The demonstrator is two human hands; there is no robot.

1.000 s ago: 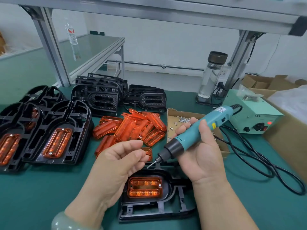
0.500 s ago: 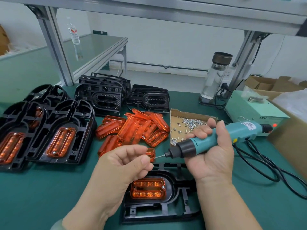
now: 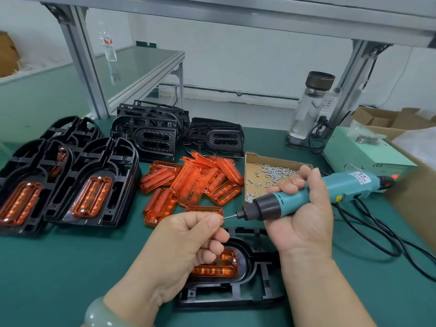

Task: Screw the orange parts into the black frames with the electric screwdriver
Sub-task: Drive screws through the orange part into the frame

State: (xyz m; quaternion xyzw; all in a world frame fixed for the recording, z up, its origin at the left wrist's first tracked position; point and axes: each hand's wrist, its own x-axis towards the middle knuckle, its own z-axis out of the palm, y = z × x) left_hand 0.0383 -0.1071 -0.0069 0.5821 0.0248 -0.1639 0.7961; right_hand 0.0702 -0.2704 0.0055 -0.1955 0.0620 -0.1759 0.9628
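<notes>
My right hand [image 3: 299,215] grips a teal electric screwdriver [image 3: 313,197], held almost level with its bit pointing left. My left hand [image 3: 186,241] pinches a small screw [image 3: 224,217] between thumb and forefinger, right at the bit's tip. Below both hands a black frame [image 3: 254,291] lies on the green mat with an orange part [image 3: 221,267] seated in it; a screw head shows at that part's right end. My left hand hides the orange part's left half.
A pile of loose orange parts [image 3: 191,182] lies behind my hands. A cardboard tray of screws [image 3: 273,172] sits right of it. Frames fitted with orange parts [image 3: 92,185] lie at the left, bare black frames [image 3: 153,135] at the back. Power box [image 3: 368,156], cable [image 3: 377,234], glass bottle [image 3: 311,107] at right.
My right hand has lowered the screwdriver from a steep tilt to nearly level. My left hand has closed its fingers and brought a screw up to the bit.
</notes>
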